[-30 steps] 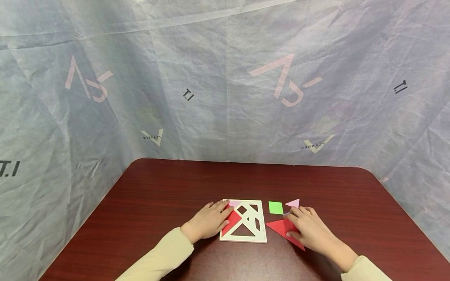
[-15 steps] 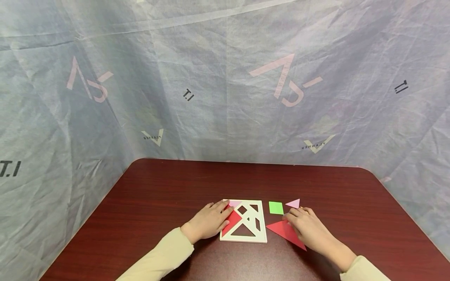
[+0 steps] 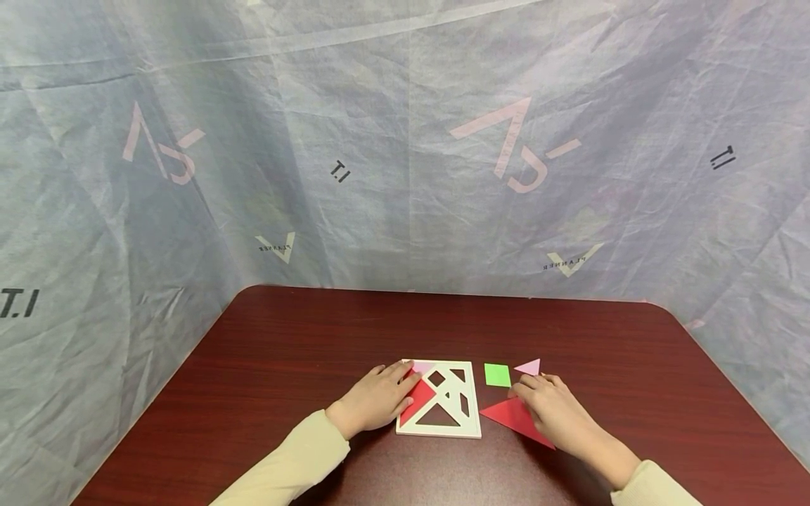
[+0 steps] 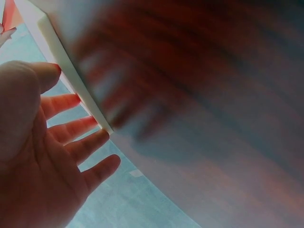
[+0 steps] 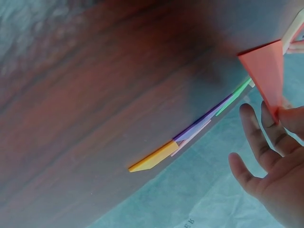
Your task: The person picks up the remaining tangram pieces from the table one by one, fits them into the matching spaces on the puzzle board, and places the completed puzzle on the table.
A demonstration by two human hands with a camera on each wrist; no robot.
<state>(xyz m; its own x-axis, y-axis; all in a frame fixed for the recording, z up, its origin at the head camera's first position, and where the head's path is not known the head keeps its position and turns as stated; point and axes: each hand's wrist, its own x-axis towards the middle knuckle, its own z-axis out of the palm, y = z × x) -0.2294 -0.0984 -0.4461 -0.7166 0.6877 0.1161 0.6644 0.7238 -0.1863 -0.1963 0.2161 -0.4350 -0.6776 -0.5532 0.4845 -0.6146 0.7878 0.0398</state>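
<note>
A white tangram board lies mid-table, with a red triangle and a pink piece in its left part and several cut-out slots elsewhere. Across its left side rests my left hand, fingers extended; the left wrist view shows the fingertips along the board's edge. To the right, my right hand pinches a second large red triangle by one corner between thumb and fingers. The right wrist view has this red triangle tilted up from the table.
Behind the held triangle lie a green square and a small pink triangle. A purple piece and a yellow piece show in the right wrist view. Grey printed cloth hangs around the dark red table.
The fingers of my right hand have shifted on the red triangle, with the thumb now out of sight beneath, and the triangle has turned slightly. My left hand has stayed put.
</note>
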